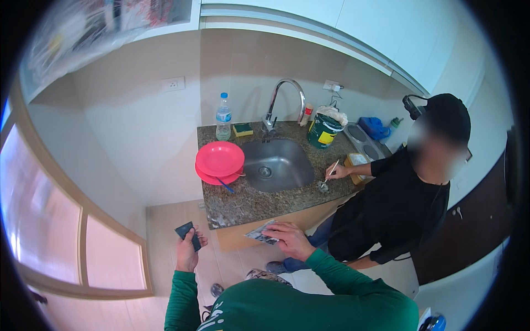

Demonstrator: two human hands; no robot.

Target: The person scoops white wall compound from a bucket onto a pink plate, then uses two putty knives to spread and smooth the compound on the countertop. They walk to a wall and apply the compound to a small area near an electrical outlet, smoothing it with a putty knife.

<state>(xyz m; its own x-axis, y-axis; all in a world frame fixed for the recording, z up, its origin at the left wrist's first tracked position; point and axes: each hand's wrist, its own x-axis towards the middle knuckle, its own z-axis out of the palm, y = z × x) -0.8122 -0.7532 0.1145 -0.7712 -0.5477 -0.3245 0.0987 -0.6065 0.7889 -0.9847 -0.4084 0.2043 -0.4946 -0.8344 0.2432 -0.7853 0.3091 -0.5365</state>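
While the left hand (187, 256) had its fingers folded narrowly around a dark flat piece (184, 228), the right hand (293, 240) pinched a grey-and-white sheet (258, 234) by its right end, its thumb mostly out of sight. These two pieces were well apart, the dark one left of the near left corner of the counter (232, 212), the sheet by its near edge; whether the sheet touched that edge, I could not tell. The step in hand looked to be simply handling both pieces, neither one set down. The next move, I judged, called for a steady grip and a path clear of the pink plates (220, 158) and blue handle (225, 185) at the counter's left. Beyond lay the sink (287, 165), with a water bottle (223, 126) and sponge (243, 130) at its far left. To the right, a co-worker's hand (338, 170) held a thin stick (332, 167) to a small grey lump (323, 187), near a green bucket (322, 137).
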